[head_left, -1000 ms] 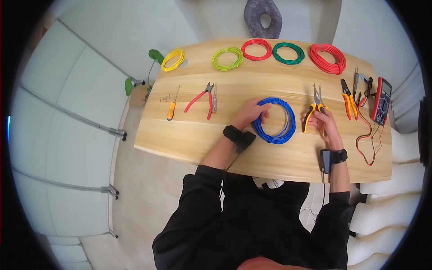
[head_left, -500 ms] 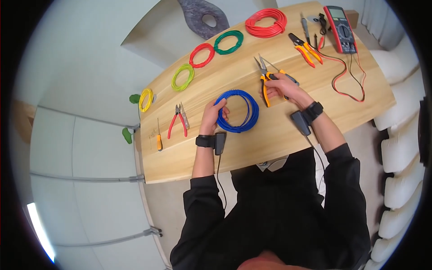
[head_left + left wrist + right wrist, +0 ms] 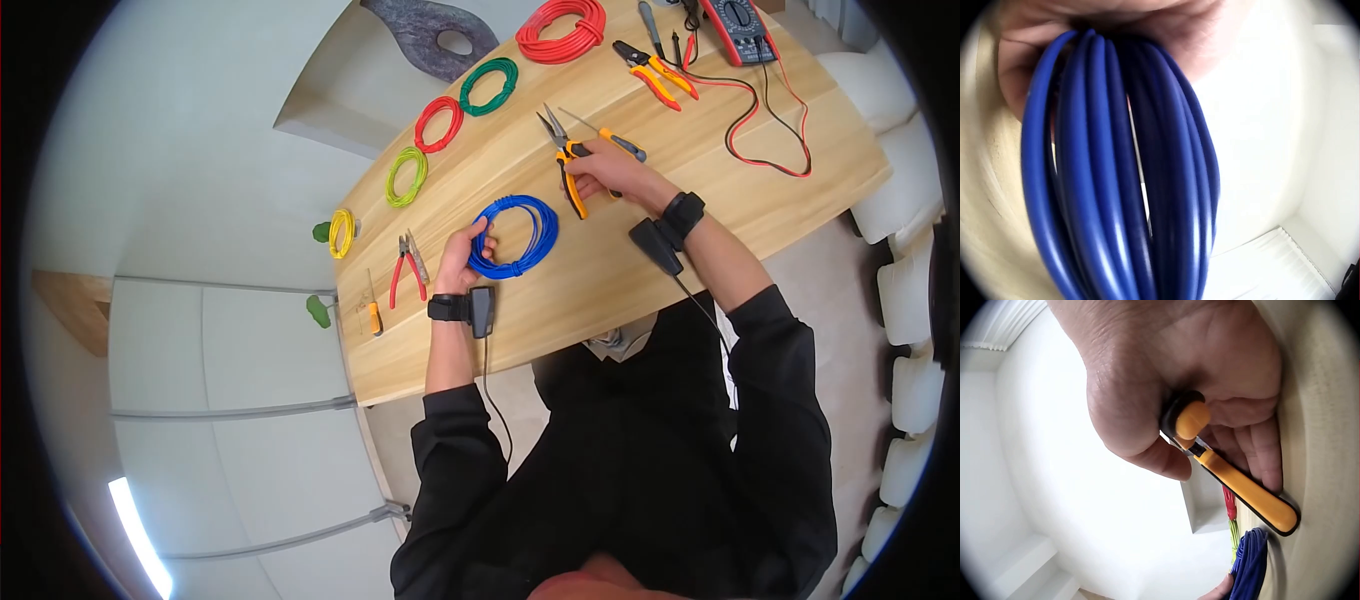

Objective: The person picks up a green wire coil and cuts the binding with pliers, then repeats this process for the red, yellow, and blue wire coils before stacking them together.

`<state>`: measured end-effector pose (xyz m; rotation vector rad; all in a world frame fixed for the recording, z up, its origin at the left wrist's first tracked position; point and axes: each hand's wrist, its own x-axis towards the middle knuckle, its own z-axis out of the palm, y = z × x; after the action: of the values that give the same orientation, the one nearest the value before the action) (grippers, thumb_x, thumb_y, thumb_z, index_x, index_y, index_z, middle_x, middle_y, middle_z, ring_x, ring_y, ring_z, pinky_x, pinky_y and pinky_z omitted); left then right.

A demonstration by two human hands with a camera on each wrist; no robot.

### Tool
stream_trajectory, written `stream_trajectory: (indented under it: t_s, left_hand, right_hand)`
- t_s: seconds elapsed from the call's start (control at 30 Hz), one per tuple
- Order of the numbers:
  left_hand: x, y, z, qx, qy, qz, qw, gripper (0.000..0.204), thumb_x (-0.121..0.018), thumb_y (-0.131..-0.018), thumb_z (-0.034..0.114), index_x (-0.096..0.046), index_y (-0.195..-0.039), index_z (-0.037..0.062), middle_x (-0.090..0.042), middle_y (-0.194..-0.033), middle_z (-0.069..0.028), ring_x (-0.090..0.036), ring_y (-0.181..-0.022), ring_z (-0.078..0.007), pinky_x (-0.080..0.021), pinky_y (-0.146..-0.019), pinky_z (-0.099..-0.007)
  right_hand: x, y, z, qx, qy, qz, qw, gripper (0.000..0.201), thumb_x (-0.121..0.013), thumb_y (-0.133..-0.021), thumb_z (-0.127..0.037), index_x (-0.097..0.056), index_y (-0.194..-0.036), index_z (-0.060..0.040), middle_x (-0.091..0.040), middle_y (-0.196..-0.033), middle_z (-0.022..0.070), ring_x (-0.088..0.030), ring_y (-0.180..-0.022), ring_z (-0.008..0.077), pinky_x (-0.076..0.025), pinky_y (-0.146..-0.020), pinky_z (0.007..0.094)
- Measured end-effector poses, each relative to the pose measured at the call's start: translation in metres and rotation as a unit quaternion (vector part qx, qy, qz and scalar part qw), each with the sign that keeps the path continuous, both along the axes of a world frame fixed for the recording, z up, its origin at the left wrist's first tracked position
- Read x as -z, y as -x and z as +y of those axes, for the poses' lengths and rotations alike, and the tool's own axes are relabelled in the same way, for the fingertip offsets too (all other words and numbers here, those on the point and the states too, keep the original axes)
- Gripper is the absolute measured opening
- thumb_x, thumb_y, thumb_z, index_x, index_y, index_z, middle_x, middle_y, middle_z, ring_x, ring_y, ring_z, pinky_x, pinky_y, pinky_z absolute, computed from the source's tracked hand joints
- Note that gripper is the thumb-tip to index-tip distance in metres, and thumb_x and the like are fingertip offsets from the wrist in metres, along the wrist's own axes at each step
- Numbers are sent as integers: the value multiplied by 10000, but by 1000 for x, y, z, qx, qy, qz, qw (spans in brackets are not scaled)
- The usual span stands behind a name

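So the person's at the get-a-grip stage, looks like: left hand point(image 3: 457, 264) has its thumb and fingers around the near side of the blue wire coil point(image 3: 549, 232), over the worktop point(image 3: 610, 268). Right hand point(image 3: 617, 172) is curled around the long-nose pliers point(image 3: 571, 190), handles spread, tips slightly apart, screwdriver point(image 3: 627, 146) right beside it. Imo, working the coil with the pliers calls for closing that gap first.

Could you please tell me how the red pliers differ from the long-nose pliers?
The red pliers lie on the table; the long-nose pliers are in the right hand. The red pliers have short jaws, the long-nose pliers long, slim ones. Both have two handles.
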<state>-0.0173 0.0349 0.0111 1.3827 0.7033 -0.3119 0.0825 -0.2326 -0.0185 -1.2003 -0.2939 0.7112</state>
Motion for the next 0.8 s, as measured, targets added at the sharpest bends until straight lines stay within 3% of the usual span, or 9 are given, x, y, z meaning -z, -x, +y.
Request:
stream_trajectory:
  t_s: [0.17,0.27,0.33,0.5,0.7,0.77,0.8]
  left_hand:
    - [-11,0,3,-6,4,21,1000,215,-543,-863,269,-532,-866,55,-528,-566,-23,-449,-404,-94,-374,-383,-217]
    - [-42,5,3,-8,12,-23,1000,233,-551,-857,274,-551,-889,43,-492,-556,3,-438,-424,-89,-388,-409,-226]
    - [-68,7,17,15,98,-61,993,258,-565,-847,275,-567,-924,29,-463,-556,19,-430,-446,-85,-402,-437,-235]
    - [-138,15,62,-2,-43,-162,986,272,-531,-847,227,-563,-979,-8,-500,-607,-12,-467,-500,-112,-435,-528,-248]
    - [-188,24,134,-30,-58,-253,965,271,-519,-846,177,-520,-1021,-29,-568,-738,-59,-544,-619,-138,-470,-636,-281]
    - [-189,21,147,-64,-188,-271,942,261,-522,-849,163,-510,-1031,-23,-570,-748,-60,-543,-616,-134,-473,-626,-287]
    - [-184,17,156,-56,-302,-255,917,240,-538,-844,180,-542,-962,-28,-586,-747,-70,-562,-645,-135,-473,-617,-287]
  right_hand:
    - [6,-2,1,4,3,-9,1000,184,-521,-805,-144,-541,-895,15,-619,-781,110,-618,-667,167,-513,-591,260]
    - [0,2,-1,6,4,-13,1000,183,-523,-799,-137,-541,-890,20,-618,-777,111,-619,-664,169,-514,-585,262]
    - [0,2,0,9,-1,-1,1000,185,-522,-798,-126,-539,-902,26,-618,-783,114,-620,-659,169,-515,-579,263]
    - [-3,3,-2,9,4,3,1000,194,-517,-810,-119,-511,-937,27,-620,-804,123,-627,-685,182,-519,-610,266]
    - [-4,3,-3,9,8,7,1000,203,-520,-820,-120,-502,-959,26,-622,-818,130,-632,-701,192,-522,-619,274]
    - [-1,2,-2,3,14,6,1000,208,-514,-834,-120,-484,-981,25,-624,-843,139,-639,-724,210,-524,-645,282]
    - [0,1,-2,0,8,8,1000,206,-511,-835,-117,-485,-982,25,-625,-845,141,-639,-723,211,-524,-646,284]
